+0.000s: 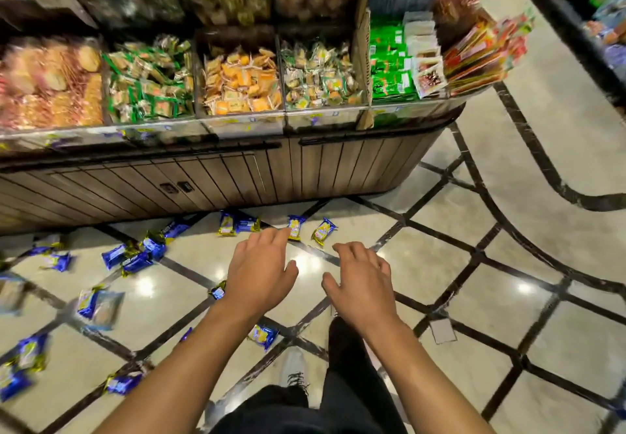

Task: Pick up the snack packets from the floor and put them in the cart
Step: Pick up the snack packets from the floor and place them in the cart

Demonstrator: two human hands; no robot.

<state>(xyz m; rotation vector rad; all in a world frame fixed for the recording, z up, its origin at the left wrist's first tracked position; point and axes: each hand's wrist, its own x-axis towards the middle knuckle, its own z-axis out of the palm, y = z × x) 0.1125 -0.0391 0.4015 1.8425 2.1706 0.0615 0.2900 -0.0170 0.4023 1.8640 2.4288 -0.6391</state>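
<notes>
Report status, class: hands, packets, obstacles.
Left hand and right hand open, holding nothing. Blue-and-yellow foil snack packets scattered on cream tiled floor. No cart in view. Nothing blocking.

Glossy foil snack packets; polished floor.

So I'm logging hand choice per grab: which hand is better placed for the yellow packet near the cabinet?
Probably the left hand: its fingertips already lie beside the upright yellow packet. The right hand hangs empty and farther back, nearer the tilted packet.
</notes>
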